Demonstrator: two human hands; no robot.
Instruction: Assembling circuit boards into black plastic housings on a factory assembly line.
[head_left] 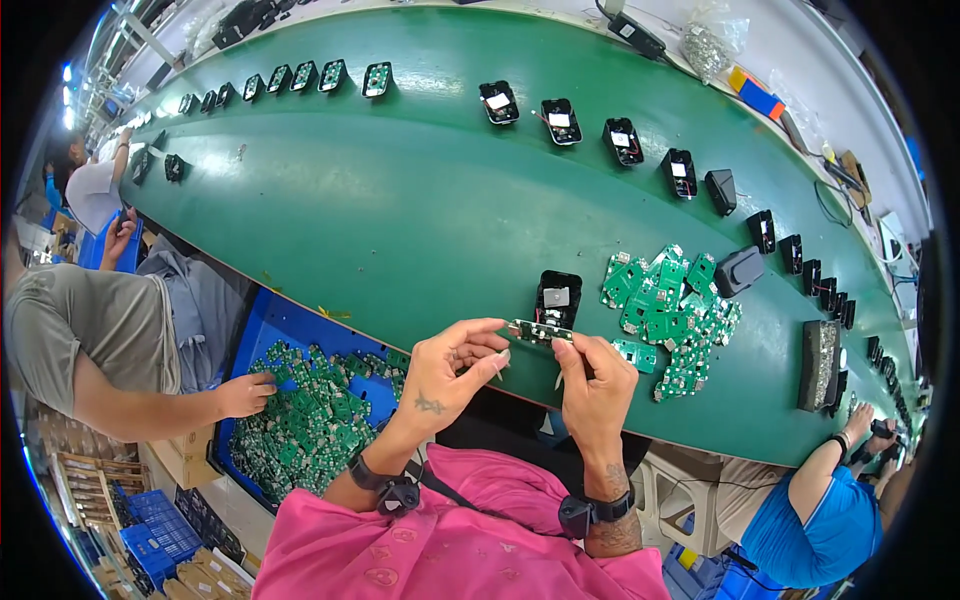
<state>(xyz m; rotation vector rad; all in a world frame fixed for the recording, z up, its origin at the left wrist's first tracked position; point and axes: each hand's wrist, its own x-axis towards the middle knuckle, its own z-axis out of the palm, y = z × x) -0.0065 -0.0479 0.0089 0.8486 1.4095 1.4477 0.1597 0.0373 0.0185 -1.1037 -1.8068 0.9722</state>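
In front of me my right hand (598, 385) pinches a green circuit board (541, 331) between thumb and fingers, holding it edge-on. My left hand (455, 372) is open at the board's left end, thumb and forefinger apart; whether a fingertip touches the board I cannot tell. Just beyond the board an open black plastic housing (558, 285) sits on the green table, a pale rectangular part inside it. The board hides the housing's near end. To the right of the housing lies a loose pile of green circuit boards (655, 310).
Black housings (622, 142) stand in a curved row along the green table (330, 190). A blue bin (262, 325) heaped with boards is at left, with a co-worker's hand (247, 394) at it. A person in blue (815, 530) works at right.
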